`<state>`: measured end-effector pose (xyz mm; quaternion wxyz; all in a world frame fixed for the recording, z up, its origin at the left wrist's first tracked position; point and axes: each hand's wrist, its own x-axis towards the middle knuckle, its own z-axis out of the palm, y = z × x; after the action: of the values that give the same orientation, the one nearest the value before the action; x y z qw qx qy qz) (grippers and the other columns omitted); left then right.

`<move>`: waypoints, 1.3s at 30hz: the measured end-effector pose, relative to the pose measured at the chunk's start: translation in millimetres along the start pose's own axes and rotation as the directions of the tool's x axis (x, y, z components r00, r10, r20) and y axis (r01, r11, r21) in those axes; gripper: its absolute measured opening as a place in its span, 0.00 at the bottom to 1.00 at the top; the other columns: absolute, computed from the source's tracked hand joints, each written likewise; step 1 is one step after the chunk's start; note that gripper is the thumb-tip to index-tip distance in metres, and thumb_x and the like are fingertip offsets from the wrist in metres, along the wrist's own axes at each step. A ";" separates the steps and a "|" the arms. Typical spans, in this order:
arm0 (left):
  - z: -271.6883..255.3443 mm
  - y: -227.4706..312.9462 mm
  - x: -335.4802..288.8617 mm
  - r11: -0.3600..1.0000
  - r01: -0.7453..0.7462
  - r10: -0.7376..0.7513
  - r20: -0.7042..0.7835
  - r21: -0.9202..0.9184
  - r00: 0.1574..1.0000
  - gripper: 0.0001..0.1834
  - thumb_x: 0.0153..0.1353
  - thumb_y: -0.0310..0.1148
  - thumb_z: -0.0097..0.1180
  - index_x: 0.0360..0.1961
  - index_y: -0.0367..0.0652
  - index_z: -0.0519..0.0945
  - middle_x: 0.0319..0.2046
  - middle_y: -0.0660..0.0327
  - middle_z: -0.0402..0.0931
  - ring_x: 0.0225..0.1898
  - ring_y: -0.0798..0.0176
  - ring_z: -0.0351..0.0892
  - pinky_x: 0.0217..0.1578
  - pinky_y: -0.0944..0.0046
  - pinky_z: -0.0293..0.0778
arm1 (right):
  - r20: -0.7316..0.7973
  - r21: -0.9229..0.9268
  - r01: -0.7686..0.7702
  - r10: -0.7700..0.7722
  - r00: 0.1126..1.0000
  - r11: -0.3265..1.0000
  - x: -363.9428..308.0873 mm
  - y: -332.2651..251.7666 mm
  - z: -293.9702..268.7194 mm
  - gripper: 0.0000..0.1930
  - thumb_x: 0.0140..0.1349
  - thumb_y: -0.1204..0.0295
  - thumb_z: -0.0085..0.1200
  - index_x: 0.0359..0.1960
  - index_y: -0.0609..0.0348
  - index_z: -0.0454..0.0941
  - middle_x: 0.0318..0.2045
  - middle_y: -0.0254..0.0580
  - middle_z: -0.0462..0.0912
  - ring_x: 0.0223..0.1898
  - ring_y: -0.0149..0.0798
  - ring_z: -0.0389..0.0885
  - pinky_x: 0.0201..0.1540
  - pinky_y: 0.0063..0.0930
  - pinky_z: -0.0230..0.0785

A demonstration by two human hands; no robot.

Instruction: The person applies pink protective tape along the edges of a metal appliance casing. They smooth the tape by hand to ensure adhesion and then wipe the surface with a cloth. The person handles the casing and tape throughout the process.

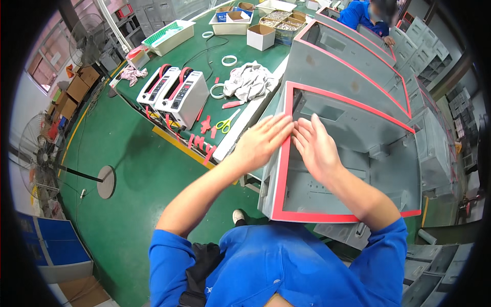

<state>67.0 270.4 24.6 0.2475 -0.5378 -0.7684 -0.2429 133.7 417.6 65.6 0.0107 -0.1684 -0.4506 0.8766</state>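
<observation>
In front of me lies a grey metal housing [263,197] with its wide opening facing up. Red tape [280,187] runs along the rim of that opening. My left hand [262,140] lies flat across the taped left edge near its far corner, fingers stretched out and touching the tape. Just inside that edge is my right hand [317,146], held flat over the opening with its fingers extended and its fingertips close to the tape. Neither hand holds anything. Whether the right fingertips press on the tape I cannot tell.
Similar taped housings [353,53] stand in a row behind. On the green table are two tape dispensers [186,97], yellow-green scissors [225,124], red tape strips [205,124], a crumpled cloth [249,82] and parts boxes [261,37]. A co-worker [358,15] in blue is at the far right.
</observation>
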 end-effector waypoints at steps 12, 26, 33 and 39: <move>38.8 -76.4 59.3 0.972 0.031 -0.075 0.185 0.232 0.980 0.24 0.55 0.26 0.39 0.56 0.35 0.60 0.58 0.50 0.56 0.61 0.55 0.54 0.59 0.60 0.52 | 0.189 -0.315 0.199 -0.144 0.971 0.928 -42.7 -32.2 -37.1 0.31 0.66 0.55 0.29 0.59 0.73 0.48 0.60 0.56 0.52 0.63 0.44 0.49 0.64 0.35 0.43; -68.3 123.6 -89.6 0.958 0.021 0.040 0.206 -0.287 0.978 0.23 0.53 0.27 0.40 0.51 0.29 0.66 0.53 0.44 0.64 0.56 0.49 0.63 0.56 0.57 0.60 | 0.933 -0.336 0.937 0.104 0.345 -0.095 -21.6 23.1 27.7 0.26 0.57 0.65 0.46 0.56 0.64 0.60 0.57 0.51 0.62 0.61 0.50 0.55 0.61 0.40 0.48; -23.4 151.1 -105.2 0.727 0.465 -0.596 -0.129 -0.506 0.792 0.40 0.41 0.31 0.66 0.55 0.31 0.61 0.54 0.41 0.61 0.55 0.44 0.64 0.53 0.53 0.62 | 0.810 -0.428 0.698 0.099 0.578 -0.574 108.3 0.9 30.0 0.25 0.62 0.58 0.37 0.54 0.65 0.60 0.55 0.53 0.63 0.61 0.50 0.53 0.63 0.39 0.41; 4.2 137.0 -98.4 0.623 0.522 -0.636 0.013 -0.583 0.772 0.43 0.37 0.21 0.63 0.58 0.33 0.58 0.57 0.42 0.57 0.58 0.45 0.58 0.56 0.58 0.58 | 0.574 -0.616 0.513 0.106 0.812 -0.598 204.8 -26.5 30.0 0.29 0.64 0.53 0.28 0.55 0.66 0.60 0.58 0.53 0.59 0.63 0.48 0.50 0.63 0.37 0.43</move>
<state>225.6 245.2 -27.0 0.0621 -0.2813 -0.7673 -0.5729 -72.1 444.7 44.2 -0.0040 0.1915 -0.9815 0.0007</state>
